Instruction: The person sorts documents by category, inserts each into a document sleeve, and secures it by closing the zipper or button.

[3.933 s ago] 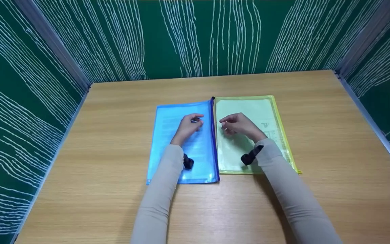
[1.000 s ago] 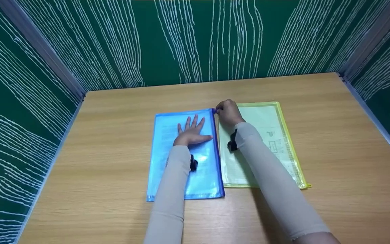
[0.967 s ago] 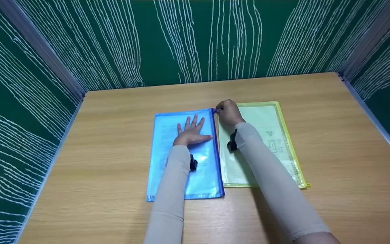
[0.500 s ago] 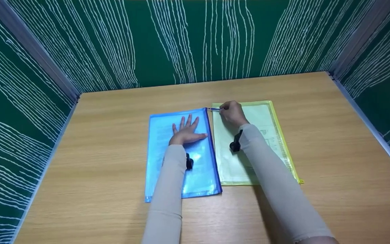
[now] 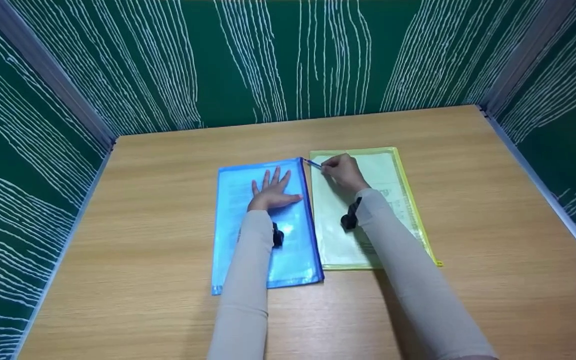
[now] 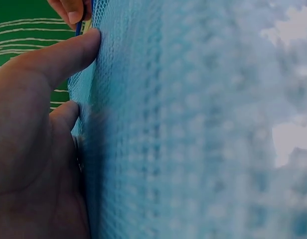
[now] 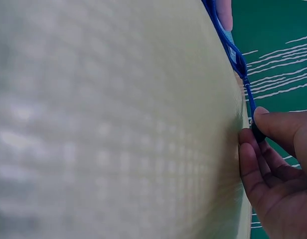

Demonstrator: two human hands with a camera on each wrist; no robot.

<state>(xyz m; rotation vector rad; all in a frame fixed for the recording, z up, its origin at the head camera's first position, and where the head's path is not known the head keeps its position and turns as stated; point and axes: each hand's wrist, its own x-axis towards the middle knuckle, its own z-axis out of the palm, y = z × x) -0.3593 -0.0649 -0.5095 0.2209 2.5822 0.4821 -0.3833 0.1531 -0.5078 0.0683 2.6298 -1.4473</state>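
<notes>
A blue mesh zip pouch (image 5: 293, 250) with papers inside lies on the table, a dark blue zipper (image 5: 310, 215) along its right edge. My left hand (image 5: 271, 194) presses on it with spread fingers; in the left wrist view the thumb (image 6: 69, 55) reaches close to the zipper edge. At the pouch's top right corner, my right hand (image 5: 345, 171) pinches the zipper's narrow blue tail (image 5: 313, 163). In the right wrist view, thumb and fingers (image 7: 253, 164) hold the tail by its black tip (image 7: 258, 132), and the strip runs taut from the zipper (image 7: 226, 40).
A yellow-edged zip pouch (image 5: 338, 240) holding printed paper lies right beside the blue one, under my right hand and forearm. Both rest on a wooden table (image 5: 143, 215). Green walls (image 5: 243, 75) with white wavy lines stand behind and at both sides.
Earlier both hands hovered over the pouches. The left has since come down flat on the blue one. The right took the zipper's tail at the corner and drew it rightward and slightly nearer.
</notes>
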